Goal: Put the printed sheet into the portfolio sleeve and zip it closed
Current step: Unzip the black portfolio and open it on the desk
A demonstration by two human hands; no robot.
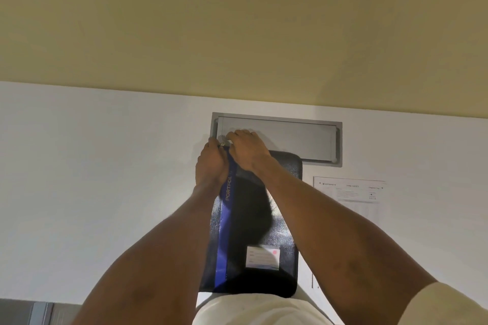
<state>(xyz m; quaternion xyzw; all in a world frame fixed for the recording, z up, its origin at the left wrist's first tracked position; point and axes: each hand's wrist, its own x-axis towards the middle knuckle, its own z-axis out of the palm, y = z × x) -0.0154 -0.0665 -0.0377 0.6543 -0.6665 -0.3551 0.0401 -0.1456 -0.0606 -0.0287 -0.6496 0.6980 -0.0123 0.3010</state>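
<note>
A black portfolio sleeve [280, 224] with a blue strip along its left side and a white label near its close end lies lengthwise on the white desk [105, 179]. Both hands meet at its far left corner. My left hand [212, 163] grips that corner and the blue strip. My right hand [247, 149] pinches the small metal zipper pull [223, 143] there. The printed sheet [351, 192] lies flat on the desk just right of the sleeve, outside it.
A grey recessed cable-tray lid [290, 137] is set into the desk just beyond the sleeve. A yellowish wall [237, 21] rises behind the desk. The desk's near edge is at the bottom left, with a grey object [39, 312] below it.
</note>
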